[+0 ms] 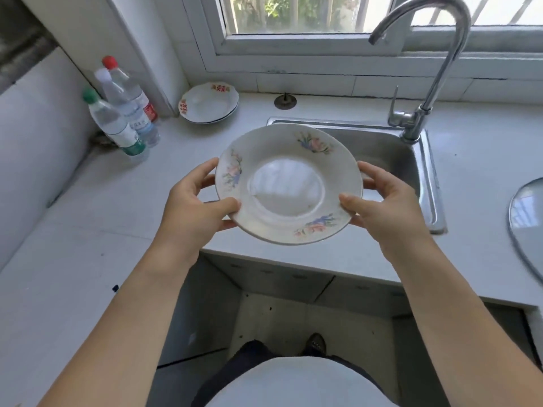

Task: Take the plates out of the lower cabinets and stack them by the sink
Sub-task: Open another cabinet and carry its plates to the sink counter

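White countertop (88, 230) is filling the left and centre of the frame, running up to the window wall at the top. Steel sink (390, 160) is sitting right of centre with the tall curved faucet (435, 69) rising toward the upper right.

Floral plate (288, 185) is hanging mid-frame, roughly level, partly over the counter edge and partly over the sink's left rim; not touching either as far as I can tell. Left hand (194, 212) is gripping the plate's left rim, thumb on top, fingers underneath. Right hand (382, 204) is doing the same on the right rim. Both hands are closed on the plate, none free.

Existing stack (209, 103) of what looks like two or three shallow plates with red markings is sitting upper centre-left, on the counter beside the sink's far-left corner, well apart from the held plate. Three water bottles (123, 113) are standing just left of the stack. A glass lid (529, 224) is lying at the right edge. A small sink plug (285, 101) is resting between stack and sink rim.

Judgement: transport step is underway, plate out of the cabinet, not yet stacked. Next move is calling for carrying it up-left, centring it over the stack, lowering it flat. Watch the bottles on the left and rim-on-rim contact; glazed ceramic is likely sliding if set off-centre.
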`<state>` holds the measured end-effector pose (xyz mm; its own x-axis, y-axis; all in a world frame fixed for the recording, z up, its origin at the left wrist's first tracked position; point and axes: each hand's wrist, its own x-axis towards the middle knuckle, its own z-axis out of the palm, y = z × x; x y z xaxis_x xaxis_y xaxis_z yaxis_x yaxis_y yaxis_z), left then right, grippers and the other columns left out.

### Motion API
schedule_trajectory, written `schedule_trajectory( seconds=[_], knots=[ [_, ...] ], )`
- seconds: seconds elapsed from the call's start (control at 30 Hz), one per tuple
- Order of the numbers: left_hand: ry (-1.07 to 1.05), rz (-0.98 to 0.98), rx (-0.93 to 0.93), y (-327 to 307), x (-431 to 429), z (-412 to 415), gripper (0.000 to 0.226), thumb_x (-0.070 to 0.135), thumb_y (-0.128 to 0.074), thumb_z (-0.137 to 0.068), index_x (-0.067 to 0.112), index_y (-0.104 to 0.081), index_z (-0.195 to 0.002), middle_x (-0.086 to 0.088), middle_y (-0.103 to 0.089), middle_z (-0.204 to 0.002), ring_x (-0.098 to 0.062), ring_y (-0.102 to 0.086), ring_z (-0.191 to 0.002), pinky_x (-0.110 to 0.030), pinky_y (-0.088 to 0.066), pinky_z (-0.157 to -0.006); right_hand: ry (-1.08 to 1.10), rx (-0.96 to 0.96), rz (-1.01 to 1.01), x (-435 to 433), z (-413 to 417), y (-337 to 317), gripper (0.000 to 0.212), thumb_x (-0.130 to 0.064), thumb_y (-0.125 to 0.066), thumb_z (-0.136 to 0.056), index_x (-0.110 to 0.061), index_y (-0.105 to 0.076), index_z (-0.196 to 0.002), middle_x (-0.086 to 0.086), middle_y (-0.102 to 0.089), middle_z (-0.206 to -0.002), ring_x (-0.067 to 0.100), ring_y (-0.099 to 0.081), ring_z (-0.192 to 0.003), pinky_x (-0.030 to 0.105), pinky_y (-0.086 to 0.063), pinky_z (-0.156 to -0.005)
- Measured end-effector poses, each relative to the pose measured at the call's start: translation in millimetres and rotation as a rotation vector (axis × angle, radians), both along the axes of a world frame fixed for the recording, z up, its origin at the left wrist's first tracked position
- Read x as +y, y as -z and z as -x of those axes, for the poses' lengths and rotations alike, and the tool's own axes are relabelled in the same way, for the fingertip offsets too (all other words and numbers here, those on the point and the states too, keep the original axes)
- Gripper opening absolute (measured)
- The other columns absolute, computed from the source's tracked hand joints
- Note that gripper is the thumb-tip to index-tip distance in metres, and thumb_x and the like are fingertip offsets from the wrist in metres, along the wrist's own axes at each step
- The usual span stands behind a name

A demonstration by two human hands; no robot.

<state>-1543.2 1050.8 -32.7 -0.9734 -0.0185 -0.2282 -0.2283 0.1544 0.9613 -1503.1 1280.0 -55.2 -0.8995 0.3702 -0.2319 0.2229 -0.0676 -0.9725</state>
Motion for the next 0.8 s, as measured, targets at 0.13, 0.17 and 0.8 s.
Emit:
schedule_trajectory(
  seconds=[0.13,0.17,0.8],
  knots=[
    [-0.049,0.007,-0.015,1,-2,27,0.066,-0.01,-0.063,-0.075,0.029,-0.054,-0.127,0.007,-0.06,-0.114,-0.016,-0.065,-0.094,-0.025,-0.057,-0.06,-0.041,-0.017,0.02,-1,35,4,0.056,0.005,-0.066,-0.079,-0.022,-0.054,-0.127,-0.009,-0.058,-0.093,0.011,-0.064,-0.08,0.024,-0.059,-0.059],
    [-0.056,0.005,-0.017,2,-2,35,0.066,-0.01,-0.063,-0.075,0.029,-0.054,-0.127,0.007,-0.06,-0.114,-0.016,-0.065,-0.093,-0.024,-0.057,-0.059,-0.043,-0.021,0.016,-1,44,4,0.056,0.005,-0.067,-0.079,-0.022,-0.054,-0.127,-0.009,-0.057,-0.093,0.01,-0.064,-0.078,0.024,-0.059,-0.06],
    [0.02,-0.091,0.002,-2,-15,209,0.057,-0.01,-0.06,-0.076,0.035,-0.054,-0.11,0.013,-0.059,-0.105,-0.009,-0.063,-0.084,-0.018,-0.053,-0.052,0.024,-0.013,-0.063,-14,208,-5,0.057,0.003,-0.069,-0.077,-0.021,-0.055,-0.126,0.001,-0.059,-0.109,0.022,-0.067,-0.087,0.035,-0.059,-0.068]
  ],
)
